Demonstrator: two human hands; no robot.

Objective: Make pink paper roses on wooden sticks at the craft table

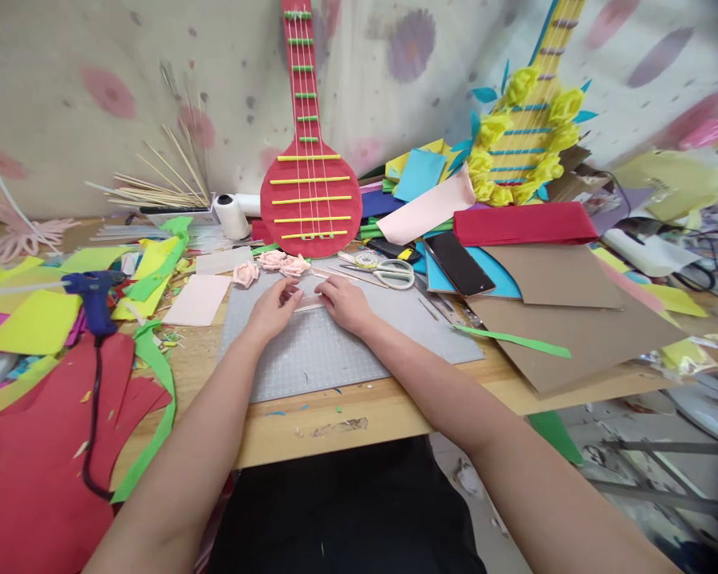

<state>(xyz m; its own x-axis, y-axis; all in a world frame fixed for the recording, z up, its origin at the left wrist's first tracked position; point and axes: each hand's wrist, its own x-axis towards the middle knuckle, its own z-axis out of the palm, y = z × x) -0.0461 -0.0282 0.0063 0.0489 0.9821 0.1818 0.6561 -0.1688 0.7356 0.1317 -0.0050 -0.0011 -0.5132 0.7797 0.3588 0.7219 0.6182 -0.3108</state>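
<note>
A narrow pale pink paper strip point(309, 302) spans the gap between my two hands, just over the grey cutting mat point(359, 359). Its left end is pinched by the curled fingers of my left hand point(275, 309). My right hand point(345, 303) closes on the other end, fingertips bent down. Right behind my hands sit several pale pink paper roses point(295, 265). Beyond them a red paper instrument point(311, 199) with yellow bars and white strings leans upright against the wall covering.
Scissors point(395, 273) and a black phone point(459, 265) lie right of my hands, near brown cardboard point(568, 351). On the left are a blue glue gun point(96, 299), red paper point(41, 430) and a pale pink sheet point(199, 300). A yellow flowered instrument point(523, 139) leans at back right.
</note>
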